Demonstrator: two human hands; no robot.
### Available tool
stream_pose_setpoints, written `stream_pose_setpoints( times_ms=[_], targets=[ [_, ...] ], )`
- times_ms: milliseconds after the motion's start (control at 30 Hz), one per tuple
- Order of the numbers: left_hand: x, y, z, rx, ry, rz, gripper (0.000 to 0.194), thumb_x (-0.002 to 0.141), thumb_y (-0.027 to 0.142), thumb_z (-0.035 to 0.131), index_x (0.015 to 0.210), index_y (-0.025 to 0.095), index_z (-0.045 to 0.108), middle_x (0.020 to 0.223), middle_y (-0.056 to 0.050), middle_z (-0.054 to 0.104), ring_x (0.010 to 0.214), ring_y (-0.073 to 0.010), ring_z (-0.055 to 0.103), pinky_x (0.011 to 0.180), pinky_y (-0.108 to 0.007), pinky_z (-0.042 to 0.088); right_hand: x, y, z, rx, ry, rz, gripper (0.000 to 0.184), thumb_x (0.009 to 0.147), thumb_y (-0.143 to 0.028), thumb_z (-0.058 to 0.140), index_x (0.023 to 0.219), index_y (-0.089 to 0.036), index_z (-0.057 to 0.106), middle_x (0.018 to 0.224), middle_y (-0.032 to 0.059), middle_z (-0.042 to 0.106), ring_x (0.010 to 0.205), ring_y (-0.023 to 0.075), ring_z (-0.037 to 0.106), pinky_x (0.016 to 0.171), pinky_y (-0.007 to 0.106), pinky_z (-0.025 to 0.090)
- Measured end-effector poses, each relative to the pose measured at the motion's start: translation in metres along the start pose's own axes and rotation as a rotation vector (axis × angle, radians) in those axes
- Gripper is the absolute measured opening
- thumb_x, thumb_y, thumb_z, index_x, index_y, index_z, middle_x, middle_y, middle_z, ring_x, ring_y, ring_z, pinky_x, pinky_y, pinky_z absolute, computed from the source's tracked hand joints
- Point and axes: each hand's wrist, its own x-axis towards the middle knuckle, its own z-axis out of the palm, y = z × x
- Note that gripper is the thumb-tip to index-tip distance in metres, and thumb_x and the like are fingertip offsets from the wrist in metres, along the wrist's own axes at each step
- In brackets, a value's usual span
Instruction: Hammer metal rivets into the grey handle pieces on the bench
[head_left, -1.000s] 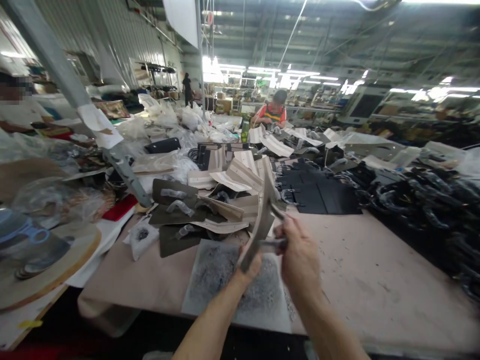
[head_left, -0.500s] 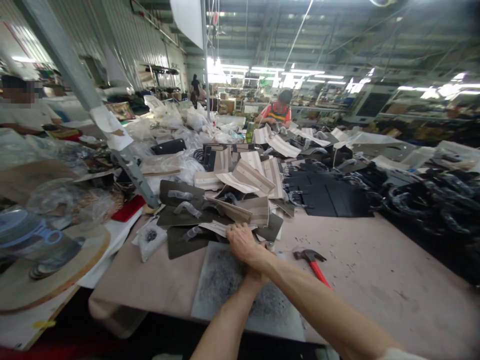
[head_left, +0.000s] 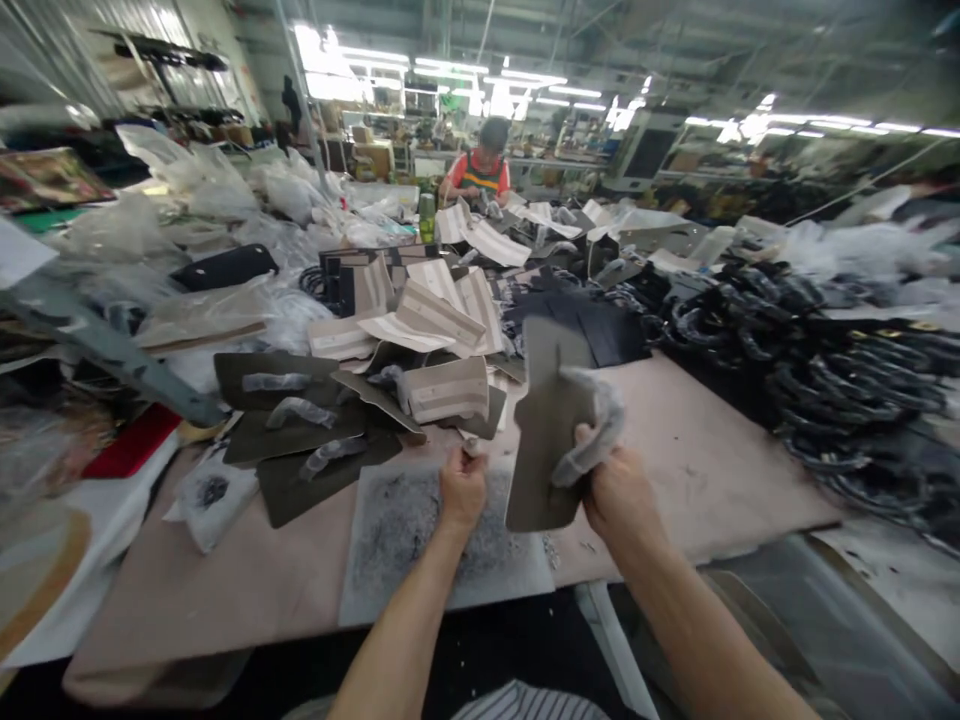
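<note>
My right hand (head_left: 624, 492) grips an olive-brown bag panel (head_left: 546, 435) by its plastic-wrapped handle (head_left: 596, 425), holding it raised and tilted over the right of the table. My left hand (head_left: 461, 488) is closed over a grey work slab (head_left: 390, 540). From the top of that fist pokes the end of a small pale, metal-looking piece (head_left: 471, 446); its kind is hidden by the fingers. Left of the slab lie several similar dark panels (head_left: 300, 487) with wrapped handles. Behind it is a heap of panels with beige striped backs (head_left: 446, 390).
A plastic bag with small dark parts (head_left: 206, 495) lies at the table's left, near a slanted metal post (head_left: 127, 345). Black wrapped handles (head_left: 840, 390) are heaped at right. Across the table sits a co-worker (head_left: 480, 170). Small bits dot the pinkish tabletop (head_left: 705, 450).
My hands, together at the heap before, have moved apart. The right now holds a panel up by its handle at right. The view has turned right, and the hammer no longer shows.
</note>
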Motion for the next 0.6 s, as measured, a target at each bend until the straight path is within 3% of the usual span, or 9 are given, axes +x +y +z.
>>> stream_pose_setpoints(
  times_ms=[100, 167, 233, 333, 467, 600],
  targets=[
    [0.0, -0.001, -0.005, -0.019, 0.128, 0.007, 0.02, 0.081, 0.034, 0.065, 0.09, 0.016, 0.064, 0.085, -0.005, 0.072, 0.081, -0.0189, 0.068, 0.078, -0.028, 0.052, -0.029, 0.068, -0.025, -0.312, -0.052, 0.213, 0.024, 0.088, -0.043, 0.05, 0.088, -0.021, 0.059, 0.075, 0.0016, 0.064, 0.069, 0.0189, 0.058, 0.061, 0.028, 0.042],
    [0.0, 0.0, -0.009, 0.006, 0.173, 0.03, 0.022, 0.082, 0.035, 0.065, 0.091, 0.016, 0.064, 0.088, -0.006, 0.073, 0.084, -0.0189, 0.068, 0.08, -0.028, 0.052, -0.043, 0.104, -0.032, -0.623, -0.031, 0.239, 0.02, 0.087, -0.037, 0.05, 0.076, -0.021, 0.056, 0.072, 0.0034, 0.063, 0.071, 0.0198, 0.057, 0.064, 0.029, 0.04],
    [0.0, 0.005, -0.012, 0.051, 0.156, 0.059, 0.022, 0.082, 0.036, 0.066, 0.092, 0.016, 0.065, 0.089, -0.006, 0.073, 0.084, -0.0189, 0.069, 0.081, -0.028, 0.052, -0.05, 0.123, -0.034, -0.834, 0.007, 0.234, 0.02, 0.086, -0.034, 0.051, 0.071, -0.022, 0.052, 0.07, 0.0041, 0.062, 0.072, 0.02, 0.056, 0.066, 0.029, 0.037],
    [0.002, 0.014, -0.008, 0.085, 0.005, 0.081, 0.022, 0.081, 0.034, 0.067, 0.095, 0.016, 0.066, 0.09, -0.006, 0.073, 0.085, -0.0189, 0.069, 0.081, -0.028, 0.053, -0.05, 0.13, -0.036, -0.987, -0.007, 0.256, 0.023, 0.09, -0.035, 0.048, 0.072, -0.022, 0.053, 0.071, 0.0043, 0.062, 0.071, 0.0194, 0.056, 0.065, 0.028, 0.033],
    [0.006, 0.017, 0.01, -0.022, -0.235, 0.007, 0.023, 0.079, 0.029, 0.069, 0.098, 0.017, 0.065, 0.089, -0.006, 0.074, 0.085, -0.0187, 0.07, 0.083, -0.03, 0.054, -0.045, 0.125, -0.038, -1.062, -0.035, 0.265, 0.026, 0.092, -0.038, 0.049, 0.075, -0.021, 0.056, 0.074, 0.0067, 0.066, 0.075, 0.0204, 0.059, 0.065, 0.029, 0.03],
    [0.01, 0.009, 0.026, -0.113, -0.338, -0.079, 0.024, 0.077, 0.029, 0.071, 0.096, 0.017, 0.063, 0.087, -0.005, 0.073, 0.085, -0.0195, 0.071, 0.084, -0.032, 0.055, -0.042, 0.124, -0.042, -1.06, -0.135, 0.27, 0.027, 0.092, -0.04, 0.051, 0.076, -0.02, 0.059, 0.078, 0.0077, 0.068, 0.076, 0.0199, 0.06, 0.065, 0.028, 0.03]
  ],
)
